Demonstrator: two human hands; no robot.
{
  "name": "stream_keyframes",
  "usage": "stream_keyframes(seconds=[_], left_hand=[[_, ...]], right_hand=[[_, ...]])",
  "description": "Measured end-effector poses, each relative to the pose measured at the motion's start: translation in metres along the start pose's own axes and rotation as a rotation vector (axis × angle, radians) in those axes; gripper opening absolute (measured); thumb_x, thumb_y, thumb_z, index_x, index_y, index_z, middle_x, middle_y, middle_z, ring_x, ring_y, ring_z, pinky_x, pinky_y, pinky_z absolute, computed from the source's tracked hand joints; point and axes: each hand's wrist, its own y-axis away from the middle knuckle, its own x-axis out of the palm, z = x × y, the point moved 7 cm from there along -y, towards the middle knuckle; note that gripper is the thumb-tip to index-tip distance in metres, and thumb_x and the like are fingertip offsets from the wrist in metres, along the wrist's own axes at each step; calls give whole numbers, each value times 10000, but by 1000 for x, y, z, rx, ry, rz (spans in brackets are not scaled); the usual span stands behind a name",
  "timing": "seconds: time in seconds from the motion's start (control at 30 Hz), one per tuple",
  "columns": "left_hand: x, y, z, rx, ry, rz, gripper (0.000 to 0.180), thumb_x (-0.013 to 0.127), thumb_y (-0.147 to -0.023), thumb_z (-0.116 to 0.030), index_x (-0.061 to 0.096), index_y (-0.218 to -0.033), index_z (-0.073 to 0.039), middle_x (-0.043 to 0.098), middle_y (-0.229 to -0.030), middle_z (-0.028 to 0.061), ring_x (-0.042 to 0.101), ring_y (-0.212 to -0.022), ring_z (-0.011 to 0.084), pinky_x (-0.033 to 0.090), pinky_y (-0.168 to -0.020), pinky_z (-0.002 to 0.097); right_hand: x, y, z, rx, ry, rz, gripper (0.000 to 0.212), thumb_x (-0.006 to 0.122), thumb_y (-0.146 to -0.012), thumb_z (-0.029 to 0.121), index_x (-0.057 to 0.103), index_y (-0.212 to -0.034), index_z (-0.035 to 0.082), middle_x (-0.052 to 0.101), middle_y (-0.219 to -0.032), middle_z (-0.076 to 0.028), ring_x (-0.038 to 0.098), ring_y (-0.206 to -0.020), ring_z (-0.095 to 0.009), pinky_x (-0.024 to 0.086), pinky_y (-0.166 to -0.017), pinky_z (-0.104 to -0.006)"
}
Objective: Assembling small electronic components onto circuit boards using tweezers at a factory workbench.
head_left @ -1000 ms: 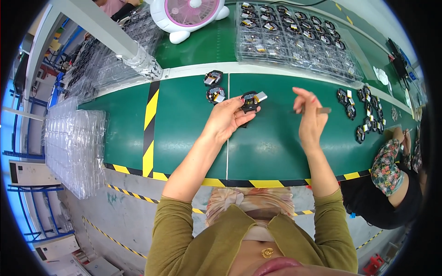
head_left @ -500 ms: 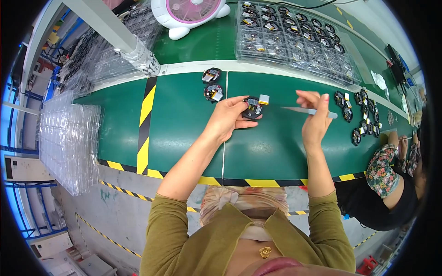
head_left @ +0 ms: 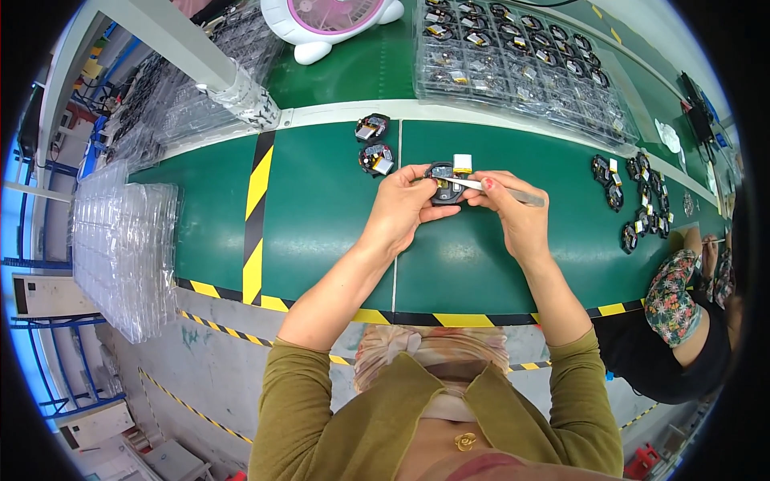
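Between its thumb and fingers, my left hand [head_left: 403, 207] grips a round black electronic module [head_left: 443, 195] above the green bench. A small silver-white battery pouch [head_left: 463, 163] with a yellow edge sticks up from the module's far side. My right hand [head_left: 513, 210] is closed on metal tweezers [head_left: 512, 191], whose tips point left and reach over the module's open inside. Whether the tips grip anything is too small to tell. Fingers of the right hand are at the module's right edge. Two similar modules [head_left: 375, 159] lie on the bench just beyond my left hand.
Several more modules [head_left: 644, 192] lie at the bench's right, near a co-worker's patterned sleeve [head_left: 674, 297]. A clear compartment tray [head_left: 513, 68] of modules stands at the back, beside a white-and-pink fan [head_left: 321, 20]. Stacked clear trays [head_left: 124, 248] and a grey post [head_left: 180, 48] are on the left.
My right hand has come left with the tweezers, bringing their tips over the module. My left hand still holds the module, and the battery pouch now stands more upright.
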Motion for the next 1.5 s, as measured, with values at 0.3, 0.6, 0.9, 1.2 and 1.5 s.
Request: stream_keyframes(seconds=[0.3,0.6,0.9,1.2,1.5], left_hand=[[0,-2,1,-4,-2,-4,192,422,-844,0,423,-1013,92,559,-932,190,625,-784,234,570,-675,308],[-6,-5,5,-3,42,0,176,415,-843,1,431,-1000,79,563,-937,180,626,-794,234,564,-685,306],[-2,-3,1,5,7,-3,206,433,-843,0,429,-1036,74,567,-937,164,624,-793,224,564,-687,313],[3,-2,1,-6,-17,61,215,427,-854,-4,432,-1059,60,561,-957,161,616,-808,212,564,-698,336],[3,-1,-5,34,9,44,219,420,-855,-3,418,-1065,62,563,-957,175,625,-816,244,564,-693,337]], right_hand=[[-2,3,-2,17,-58,-91,178,516,-844,31,588,-924,-111,583,-928,-185,624,-772,-231,536,-695,-282],[6,9,14,-182,265,-20,130,549,-808,-19,609,-902,-88,587,-916,-152,611,-765,-186,520,-675,-246],[11,7,16,-211,300,68,140,562,-794,-35,614,-919,-71,585,-926,-147,610,-794,-191,512,-699,-248],[-3,0,12,-15,44,45,183,540,-832,41,594,-930,-104,574,-933,-193,625,-771,-242,527,-698,-279],[1,1,10,-21,-2,-24,204,544,-823,21,565,-964,-124,592,-901,-199,625,-792,-253,529,-715,-291]])
